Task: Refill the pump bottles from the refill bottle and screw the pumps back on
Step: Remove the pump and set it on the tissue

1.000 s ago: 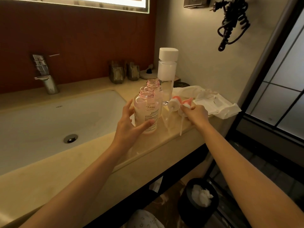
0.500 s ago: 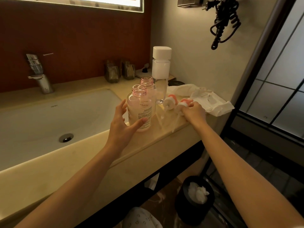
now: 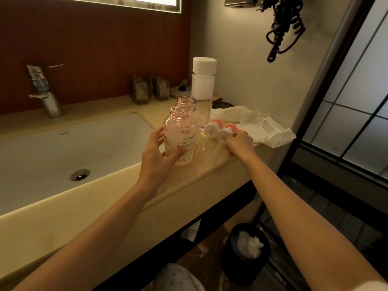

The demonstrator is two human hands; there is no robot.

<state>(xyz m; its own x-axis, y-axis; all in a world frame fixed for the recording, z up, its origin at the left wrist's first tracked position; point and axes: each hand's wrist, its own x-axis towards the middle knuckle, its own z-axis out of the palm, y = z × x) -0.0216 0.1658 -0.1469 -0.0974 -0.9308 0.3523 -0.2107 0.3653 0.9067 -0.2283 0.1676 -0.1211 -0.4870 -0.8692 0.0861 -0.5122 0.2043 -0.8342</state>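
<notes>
Two clear pink pump bottles stand open on the counter right of the sink, the near pump bottle [image 3: 185, 141] in front of the far pump bottle [image 3: 185, 103]. My left hand [image 3: 159, 153] wraps the near one, thumb on its label, fingers round its left side. Just behind stands the tall clear refill bottle [image 3: 203, 89], its white cap on. Two white-and-pink pumps lie on their sides to the right. My right hand [image 3: 238, 142] grips the nearer pump [image 3: 225, 132], whose thin tube runs along the counter. The other pump [image 3: 211, 128] lies loose beside it.
A white basin [image 3: 63, 152] and a chrome faucet [image 3: 45, 91] fill the left. A crumpled white cloth [image 3: 266, 129] lies beyond the pumps. Two glasses [image 3: 150, 90] stand at the back wall. A black coiled cord [image 3: 283, 28] hangs above. A black bin [image 3: 245, 250] sits below the counter edge.
The near pump bottle has gone down from a raised hold to standing on the counter, with my left hand still around it. My right hand has stayed on the pump.
</notes>
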